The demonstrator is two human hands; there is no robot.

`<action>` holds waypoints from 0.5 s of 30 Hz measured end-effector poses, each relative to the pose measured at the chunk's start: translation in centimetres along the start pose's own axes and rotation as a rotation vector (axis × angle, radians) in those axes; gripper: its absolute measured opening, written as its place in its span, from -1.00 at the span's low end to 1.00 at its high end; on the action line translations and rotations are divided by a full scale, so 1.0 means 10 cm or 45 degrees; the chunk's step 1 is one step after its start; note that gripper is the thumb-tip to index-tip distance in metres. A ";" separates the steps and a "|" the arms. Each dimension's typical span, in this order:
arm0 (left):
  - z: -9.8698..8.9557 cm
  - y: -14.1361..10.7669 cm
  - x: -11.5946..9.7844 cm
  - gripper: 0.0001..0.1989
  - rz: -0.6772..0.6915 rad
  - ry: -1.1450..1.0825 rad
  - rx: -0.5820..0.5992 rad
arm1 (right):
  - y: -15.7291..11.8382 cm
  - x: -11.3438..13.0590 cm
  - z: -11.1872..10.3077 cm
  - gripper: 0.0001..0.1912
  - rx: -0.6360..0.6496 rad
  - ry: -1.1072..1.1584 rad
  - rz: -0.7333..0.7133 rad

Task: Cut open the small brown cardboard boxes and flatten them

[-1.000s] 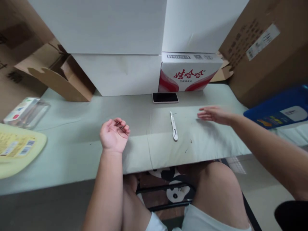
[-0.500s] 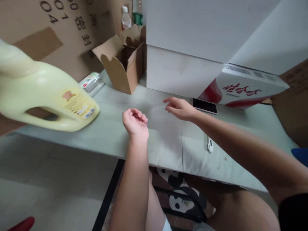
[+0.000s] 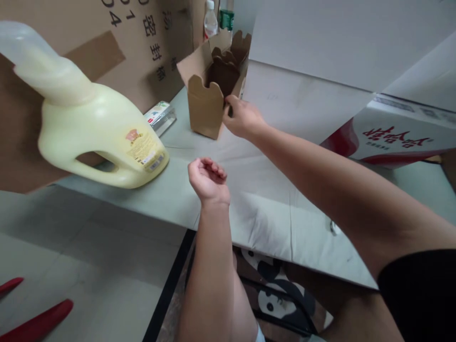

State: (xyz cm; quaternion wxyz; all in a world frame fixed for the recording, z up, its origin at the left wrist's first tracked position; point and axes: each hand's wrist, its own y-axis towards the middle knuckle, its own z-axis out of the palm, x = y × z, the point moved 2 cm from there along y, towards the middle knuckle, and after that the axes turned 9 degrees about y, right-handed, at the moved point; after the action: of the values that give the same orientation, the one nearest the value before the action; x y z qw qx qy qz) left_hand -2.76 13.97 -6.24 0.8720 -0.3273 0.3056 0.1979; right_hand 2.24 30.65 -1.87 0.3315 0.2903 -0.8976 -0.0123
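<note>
My right hand (image 3: pixel 244 116) reaches to the near right edge of a small open cardboard box (image 3: pixel 206 108), its thumb and fingers closed at the wall there. The box stands upright on the table, with wavy-edged cardboard pieces inside it. Part of the grip is hidden behind my fingers. My left hand (image 3: pixel 209 179) is held palm up over the front of the table, loosely cupped, with nothing in it.
A large pale yellow jug (image 3: pixel 107 128) stands at the left of the table (image 3: pixel 249 213). Behind it is a small clear package (image 3: pixel 162 118). Bottles (image 3: pixel 210 21) stand behind the box. A red-and-white carton (image 3: pixel 388 133) is at the right, and a large white panel (image 3: pixel 302 90) behind.
My right hand has moved left and away from me to the cardboard box and closed at its edge. My left hand keeps its cupped pose. The view has shifted left.
</note>
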 end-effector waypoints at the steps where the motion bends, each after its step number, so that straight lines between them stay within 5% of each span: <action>1: -0.03 0.01 -0.02 -0.77 0.055 -0.001 -0.058 | -0.19 -0.05 -0.07 -0.60 -0.031 0.022 -0.027; 5: -0.16 0.04 -0.07 -0.84 0.355 0.030 -0.312 | -1.28 -0.23 -0.46 -0.51 -0.154 0.300 -0.040; 8: -0.17 0.02 -0.02 -0.83 0.605 0.175 -0.246 | -2.21 -0.44 -0.79 -0.48 -0.317 0.559 0.068; 12: 0.03 -0.13 0.29 -0.56 0.706 0.567 0.446 | -3.13 -0.85 -1.03 -0.47 -0.633 0.633 0.233; 15: 0.20 -0.32 0.59 -0.26 0.762 0.802 0.926 | -3.43 -1.12 -1.04 -0.31 -0.778 0.780 0.259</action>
State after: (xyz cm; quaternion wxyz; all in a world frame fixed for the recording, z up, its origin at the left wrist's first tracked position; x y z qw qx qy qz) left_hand 4.12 13.99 -7.51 0.7014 0.0518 0.6788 0.2111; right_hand 33.00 9.85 -7.72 0.6523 0.0793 -0.7371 -0.1577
